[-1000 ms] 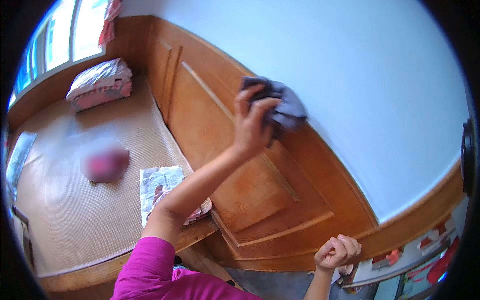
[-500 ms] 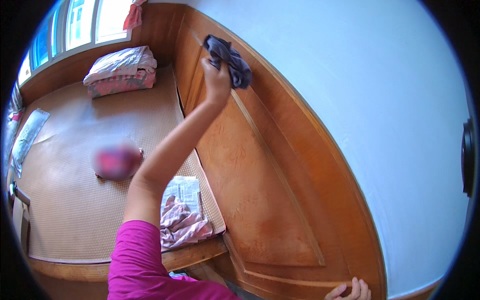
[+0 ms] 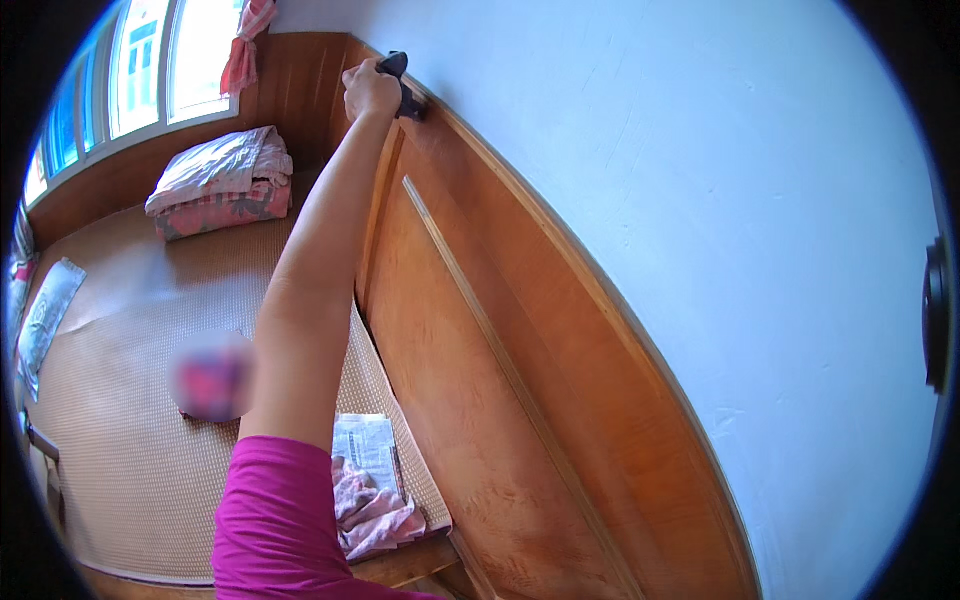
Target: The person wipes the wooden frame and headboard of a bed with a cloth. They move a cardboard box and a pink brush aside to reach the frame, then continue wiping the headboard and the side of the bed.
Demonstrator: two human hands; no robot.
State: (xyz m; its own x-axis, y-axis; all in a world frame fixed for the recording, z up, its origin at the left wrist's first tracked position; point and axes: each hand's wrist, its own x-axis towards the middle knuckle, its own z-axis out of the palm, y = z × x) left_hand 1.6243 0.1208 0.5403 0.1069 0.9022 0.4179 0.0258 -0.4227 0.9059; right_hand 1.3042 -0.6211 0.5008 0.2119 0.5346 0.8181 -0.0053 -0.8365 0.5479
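My left arm, in a magenta sleeve, stretches far forward. At its end my left hand (image 3: 371, 92) is closed around a dark cloth (image 3: 411, 103). The bunched cloth lies against the top rail of the brown wooden wall panelling (image 3: 480, 330), near the far corner, and part of it is hidden behind the fingers. My right hand is out of view.
A woven mat (image 3: 130, 440) covers the bed on the left, bearing folded bedding (image 3: 225, 185), a pillow (image 3: 50, 315), a blurred reddish object (image 3: 213, 378), newspaper (image 3: 365, 445) and a crumpled pink cloth (image 3: 380, 522). Above the panelling rises a pale wall (image 3: 700, 200).
My left hand has moved forward and slightly left with the dark cloth, up to the panelling's top rail. My right hand has left the lower right of the view.
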